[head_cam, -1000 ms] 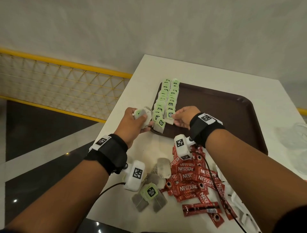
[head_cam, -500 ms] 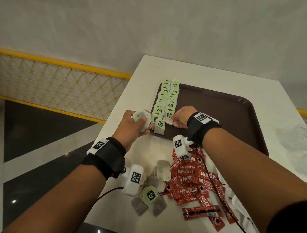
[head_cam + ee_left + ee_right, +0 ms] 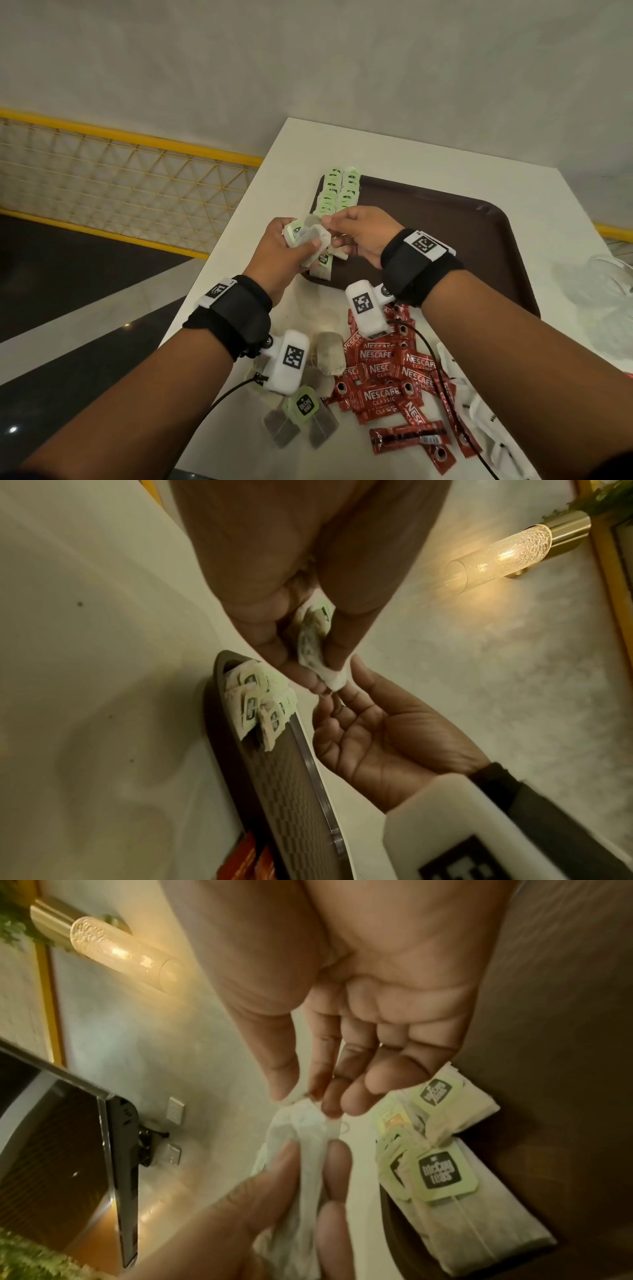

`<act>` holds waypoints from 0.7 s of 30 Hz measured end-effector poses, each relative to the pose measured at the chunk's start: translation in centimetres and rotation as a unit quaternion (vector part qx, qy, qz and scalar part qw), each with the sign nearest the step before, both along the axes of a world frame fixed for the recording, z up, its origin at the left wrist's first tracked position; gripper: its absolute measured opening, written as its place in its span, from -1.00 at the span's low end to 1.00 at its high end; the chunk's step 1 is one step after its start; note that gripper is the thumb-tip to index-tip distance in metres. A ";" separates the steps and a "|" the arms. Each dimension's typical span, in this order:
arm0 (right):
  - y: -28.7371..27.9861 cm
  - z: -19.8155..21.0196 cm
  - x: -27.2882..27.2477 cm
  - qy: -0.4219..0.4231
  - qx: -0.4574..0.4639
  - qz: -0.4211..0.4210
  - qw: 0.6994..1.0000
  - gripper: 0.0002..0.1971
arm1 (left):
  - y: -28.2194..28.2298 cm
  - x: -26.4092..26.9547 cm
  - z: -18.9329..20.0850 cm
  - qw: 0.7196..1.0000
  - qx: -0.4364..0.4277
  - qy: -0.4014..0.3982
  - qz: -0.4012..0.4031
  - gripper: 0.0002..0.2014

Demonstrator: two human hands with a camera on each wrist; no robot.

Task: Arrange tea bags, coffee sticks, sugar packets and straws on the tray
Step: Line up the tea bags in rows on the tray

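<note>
My left hand grips a small stack of tea bags just above the near left corner of the brown tray. My right hand meets it from the right, and thumb and forefinger pinch the upper edge of one tea bag in that stack. In the left wrist view the held tea bags sit between my left fingers, with the right palm turned up beside them. A double row of green-tagged tea bags lies along the tray's left edge. Red coffee sticks are heaped on the white table.
Loose tea bags lie by the table's near edge under my left wrist. White packets lie right of the coffee sticks. A crumpled clear plastic bag sits right of the tray. The table's left edge drops to the floor and a yellow railing.
Both hands have risen from the tray's near left corner. My right hand left the row of tea bags on the tray and came over to the stack in my left hand.
</note>
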State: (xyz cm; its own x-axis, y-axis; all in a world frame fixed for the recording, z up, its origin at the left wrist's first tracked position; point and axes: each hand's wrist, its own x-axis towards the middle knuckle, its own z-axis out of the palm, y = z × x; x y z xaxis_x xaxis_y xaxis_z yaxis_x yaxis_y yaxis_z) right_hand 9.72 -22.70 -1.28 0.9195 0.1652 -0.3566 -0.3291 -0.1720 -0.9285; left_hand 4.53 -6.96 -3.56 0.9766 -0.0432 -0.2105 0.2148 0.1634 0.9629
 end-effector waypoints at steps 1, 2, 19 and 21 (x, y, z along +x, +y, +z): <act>-0.2 0.1 -0.1 0.008 0.009 -0.002 1.000 -0.78 | -0.1 -0.1 0.1 1.000 0.005 -0.005 -0.007 -0.52; -0.4 0.3 -0.2 0.011 0.013 0.000 1.000 -0.85 | -0.1 0.0 0.0 1.000 0.008 -0.008 -0.010 -0.58; -2.5 0.8 -0.2 -0.028 0.094 -0.092 0.991 -0.83 | 1.5 0.3 -0.5 0.999 0.016 -0.020 0.022 -0.57; -2.5 0.9 -0.1 -0.041 0.087 -0.087 0.992 -0.84 | 1.7 0.6 -0.4 0.998 0.041 -0.021 0.032 -0.71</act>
